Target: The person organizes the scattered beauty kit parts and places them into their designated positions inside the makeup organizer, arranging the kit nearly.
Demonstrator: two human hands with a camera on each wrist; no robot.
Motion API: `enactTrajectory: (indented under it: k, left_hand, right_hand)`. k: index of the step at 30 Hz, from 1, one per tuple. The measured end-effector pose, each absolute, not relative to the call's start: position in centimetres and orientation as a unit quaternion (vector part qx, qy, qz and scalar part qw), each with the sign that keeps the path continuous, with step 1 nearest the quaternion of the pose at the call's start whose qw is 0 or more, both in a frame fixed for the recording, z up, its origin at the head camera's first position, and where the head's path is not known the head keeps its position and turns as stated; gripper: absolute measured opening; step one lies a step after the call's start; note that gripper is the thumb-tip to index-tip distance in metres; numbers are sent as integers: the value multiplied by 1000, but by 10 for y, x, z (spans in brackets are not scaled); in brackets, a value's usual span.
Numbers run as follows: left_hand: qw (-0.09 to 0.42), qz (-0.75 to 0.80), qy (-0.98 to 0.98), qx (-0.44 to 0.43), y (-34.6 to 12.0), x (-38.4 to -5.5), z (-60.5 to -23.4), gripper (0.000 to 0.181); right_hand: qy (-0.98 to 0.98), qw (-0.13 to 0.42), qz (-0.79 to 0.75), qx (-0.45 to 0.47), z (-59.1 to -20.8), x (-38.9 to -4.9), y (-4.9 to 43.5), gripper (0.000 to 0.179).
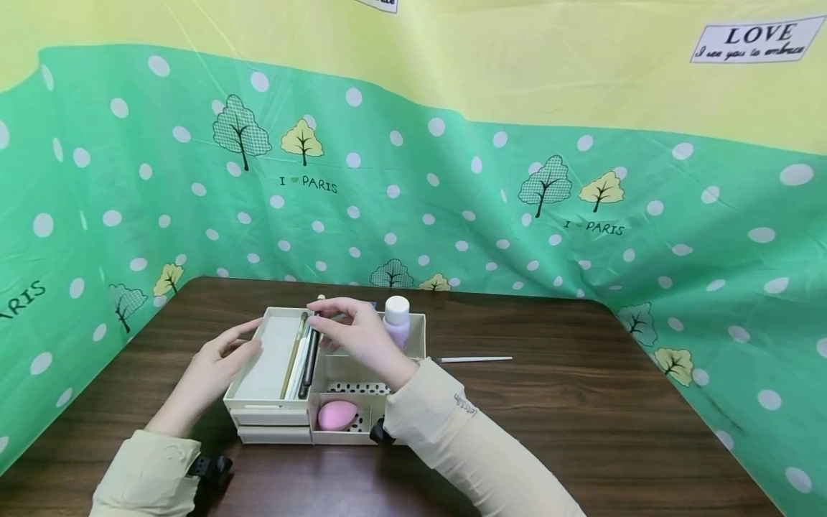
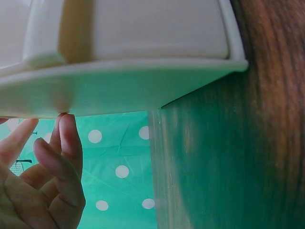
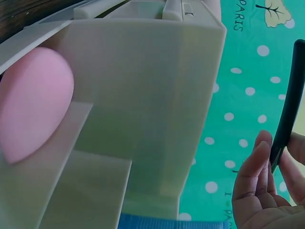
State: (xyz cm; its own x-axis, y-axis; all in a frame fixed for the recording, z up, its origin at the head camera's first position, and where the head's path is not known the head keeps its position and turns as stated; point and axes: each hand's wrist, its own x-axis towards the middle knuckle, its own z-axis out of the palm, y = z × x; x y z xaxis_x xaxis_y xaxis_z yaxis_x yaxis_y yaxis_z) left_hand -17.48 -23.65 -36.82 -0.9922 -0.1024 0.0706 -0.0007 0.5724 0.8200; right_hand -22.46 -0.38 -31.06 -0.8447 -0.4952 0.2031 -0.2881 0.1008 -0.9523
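A cream makeup organizer [image 1: 278, 404] stands on the table with a shallow tray [image 1: 268, 359] on its left part. Along the tray's right side lie several slim sticks, among them a gold-brown one [image 1: 293, 355]. My right hand [image 1: 362, 334] reaches over the tray's far right corner and pinches a slim black stick [image 3: 291, 95] between thumb and fingers. At the tray's left wall, my left hand [image 1: 216, 366] rests its fingertips with nothing gripped; the left wrist view shows the fingers [image 2: 70, 138] loosely bent against the organizer's side.
A pink makeup sponge [image 1: 337, 415] sits in the front right compartment. A white-capped, pale purple bottle [image 1: 397, 327] stands in the back right one. Beyond the organizer's right side, a thin white stick [image 1: 481, 358] lies on the dark wooden table [image 1: 549, 416]. A patterned green curtain [image 1: 439, 215] hangs behind.
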Motion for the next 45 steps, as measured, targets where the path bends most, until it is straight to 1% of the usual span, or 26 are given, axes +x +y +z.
enactTrajectory:
  k: [10, 17, 24, 27, 34, 39, 45]
  left_hand:
    - [55, -464, -884, 30, -236, -175, -369, 56]
    - [47, -465, -884, 34, -238, -176, -367, 58]
    - [56, -454, -889, 30, -238, -176, -368, 56]
    - [56, -453, -889, 29, -239, -177, -368, 56]
    - [65, -455, -888, 23, -240, -177, -368, 56]
    - [68, -452, -889, 18, -240, -177, -370, 55]
    - [70, -445, -893, 14, -240, -178, -372, 54]
  right_hand:
    - [740, 103, -615, -252, -314, -227, -25, 29]
    - [742, 92, -615, -249, -321, -229, -42, 27]
    - [768, 106, -591, -225, -326, -230, -57, 27]
    - [777, 101, -583, -214, -326, -230, -63, 26]
    - [817, 68, -534, -207, -327, -229, -72, 23]
    - [841, 60, -499, -200, -327, -226, -74, 22]
    - [861, 39, -460, -213, -327, -224, -74, 22]
